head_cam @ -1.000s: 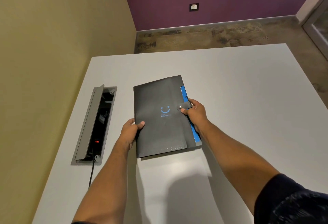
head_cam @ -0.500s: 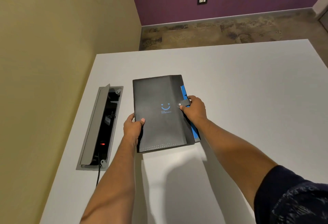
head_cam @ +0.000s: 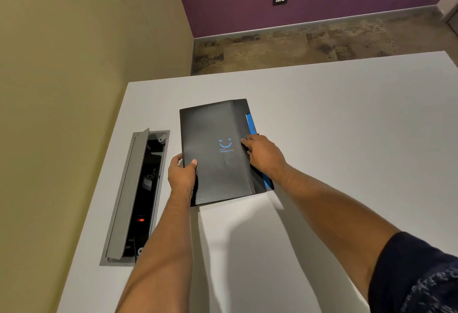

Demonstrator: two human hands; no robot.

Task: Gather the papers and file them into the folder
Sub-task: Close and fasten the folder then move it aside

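A closed black folder [head_cam: 215, 129] with a blue smile logo lies on the white table [head_cam: 334, 119]. A blue edge [head_cam: 250, 122] shows along its right side. My left hand [head_cam: 182, 175] grips the folder's left edge near the lower corner, thumb on the cover. My right hand [head_cam: 264, 154] rests on the right edge, its fingertips covering the snap strap. No loose papers are in sight.
An open grey cable box [head_cam: 138, 196] is set into the table left of the folder, its lid raised, a red light and a cable inside. A yellow wall runs along the left; the table's far edge meets the floor beyond.
The folder has settled flat and squarer on the table. My right hand's fingers now cover the snap strap, which showed before. The camera view shifted to the left.
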